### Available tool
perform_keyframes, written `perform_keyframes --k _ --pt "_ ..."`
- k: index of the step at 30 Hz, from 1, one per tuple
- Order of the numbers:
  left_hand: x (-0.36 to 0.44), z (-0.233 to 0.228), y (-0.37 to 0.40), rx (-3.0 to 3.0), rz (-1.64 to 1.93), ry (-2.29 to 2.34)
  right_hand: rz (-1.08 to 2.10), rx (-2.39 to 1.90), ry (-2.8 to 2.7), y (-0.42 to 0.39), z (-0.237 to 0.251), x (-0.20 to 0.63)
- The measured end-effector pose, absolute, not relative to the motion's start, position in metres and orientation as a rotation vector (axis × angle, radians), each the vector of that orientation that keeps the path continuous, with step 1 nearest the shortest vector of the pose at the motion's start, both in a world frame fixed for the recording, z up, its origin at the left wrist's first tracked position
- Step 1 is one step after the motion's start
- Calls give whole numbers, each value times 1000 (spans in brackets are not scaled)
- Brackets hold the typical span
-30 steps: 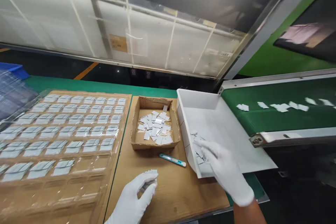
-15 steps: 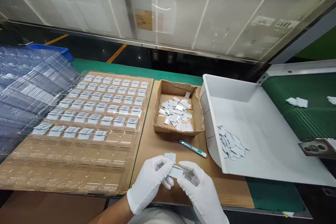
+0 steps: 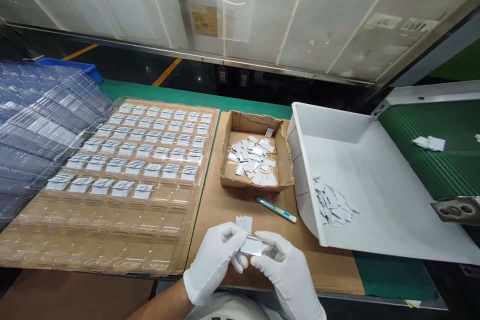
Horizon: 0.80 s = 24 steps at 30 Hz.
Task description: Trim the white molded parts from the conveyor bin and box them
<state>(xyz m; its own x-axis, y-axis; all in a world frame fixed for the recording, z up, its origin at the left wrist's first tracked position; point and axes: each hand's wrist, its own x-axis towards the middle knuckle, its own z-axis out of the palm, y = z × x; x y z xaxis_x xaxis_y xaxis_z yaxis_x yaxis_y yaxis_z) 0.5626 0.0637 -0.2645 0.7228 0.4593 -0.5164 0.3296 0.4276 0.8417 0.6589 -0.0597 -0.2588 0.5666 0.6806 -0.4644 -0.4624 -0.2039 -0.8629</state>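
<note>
Both my hands wear white gloves and meet near the table's front edge. A small flat silvery-grey rectangular piece (image 3: 251,246) is pinched between them. My left hand (image 3: 215,260) grips its left side with thumb and fingers, and my right hand (image 3: 287,265) holds the right end. Just beyond them, a few overlapping similar pieces (image 3: 244,223) lie on the cardboard. A teal utility knife (image 3: 276,209) rests farther up. To the left, a clear plastic tray (image 3: 93,250) has stacks of grey pieces (image 3: 122,188) in its back rows; its front pockets show none.
Loose pieces lie in an open cardboard box (image 3: 256,189) and in a white plastic bin (image 3: 375,195). A green conveyor belt (image 3: 412,170) carrying pieces stands at right. Stacked clear trays (image 3: 45,125) are at far left. A translucent panel (image 3: 262,10) spans the back.
The view has shifted slightly. The piece has tilted a little, showing more of its face, while both hands keep hold of it in nearly the same place.
</note>
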Motion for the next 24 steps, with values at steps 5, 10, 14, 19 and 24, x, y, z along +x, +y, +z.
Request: perform_keyframes --k 5,10,14,19,24 --pt "561 -267 63 1142 82 815 1044 -1427 -203 -61 -264 658" --pt "561 -270 62 1149 76 816 1055 -1423 -206 -62 -268 657" --pt "559 -269 62 1139 69 825 1060 -1416 -219 -62 -267 658" --pt "557 -270 62 1139 82 816 1060 -1445 -232 -61 -266 657" --pt "557 -267 63 1152 55 818 1029 -1582 -321 -65 -268 659"
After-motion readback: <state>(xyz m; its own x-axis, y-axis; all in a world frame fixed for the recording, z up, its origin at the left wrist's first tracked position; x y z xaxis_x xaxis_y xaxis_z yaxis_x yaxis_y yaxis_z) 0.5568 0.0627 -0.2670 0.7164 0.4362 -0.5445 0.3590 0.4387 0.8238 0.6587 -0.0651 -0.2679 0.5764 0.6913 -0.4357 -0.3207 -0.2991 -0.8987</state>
